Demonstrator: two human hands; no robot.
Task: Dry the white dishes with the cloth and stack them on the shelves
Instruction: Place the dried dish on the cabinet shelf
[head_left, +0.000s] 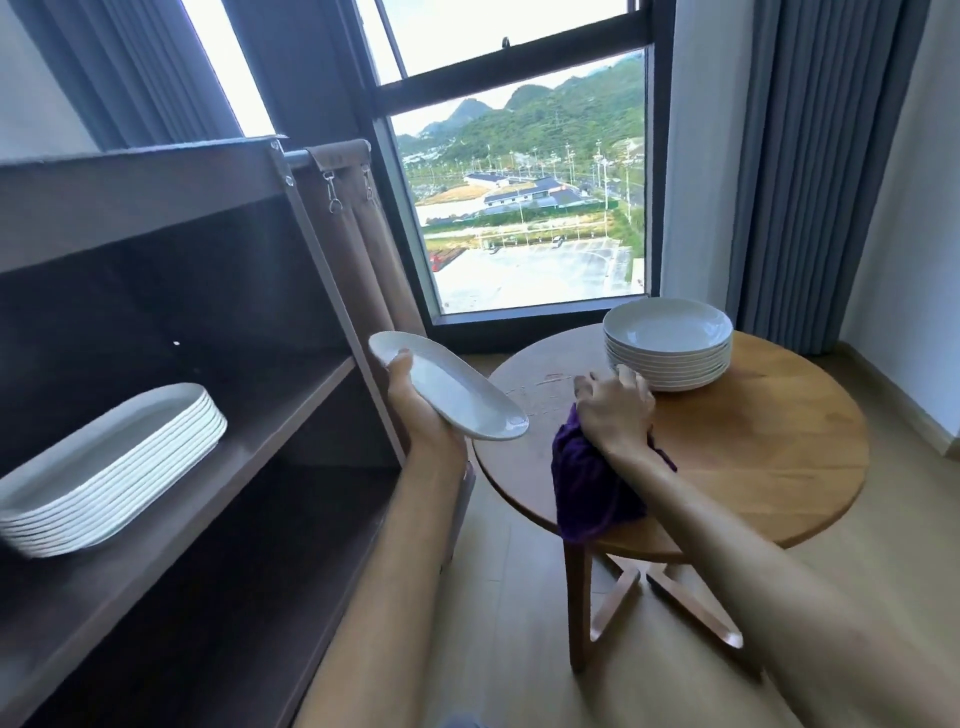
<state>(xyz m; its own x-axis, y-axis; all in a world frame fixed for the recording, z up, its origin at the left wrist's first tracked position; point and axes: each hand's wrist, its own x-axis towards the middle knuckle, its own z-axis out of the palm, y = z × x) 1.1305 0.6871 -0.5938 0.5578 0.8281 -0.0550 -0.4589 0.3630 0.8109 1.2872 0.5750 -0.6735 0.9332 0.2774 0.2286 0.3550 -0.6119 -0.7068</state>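
A dark wooden shelving unit (171, 291) fills the left of the view. On its middle shelf sits a stack of white oval dishes (111, 467). To the right, in front of a tall window (519, 182) framed by grey curtains (810, 171), stands a round wooden desk (753, 457). Near its far edge is a stack of white round dishes (667, 343).

Between shelf and desk, the person's left hand (415, 410) holds a single white oval dish (449, 392) in the air from beneath, tilted, with the thumb over its near rim; the other fingers are hidden under it. The right hand (615, 410) rests on the desk, just beside the round stack, its fingers clenched on a bunched purple cloth (587, 493) that hangs over the desk's near edge.

The step in hand looks to be carrying the oval dish to the shelf. To do it well, level the dish, line its long axis up with the stack, and lower it gently so the rims nest without knocking the pile sideways. A one-handed hold on smooth china could slip, so keep the thumb firm on the rim until it lands.
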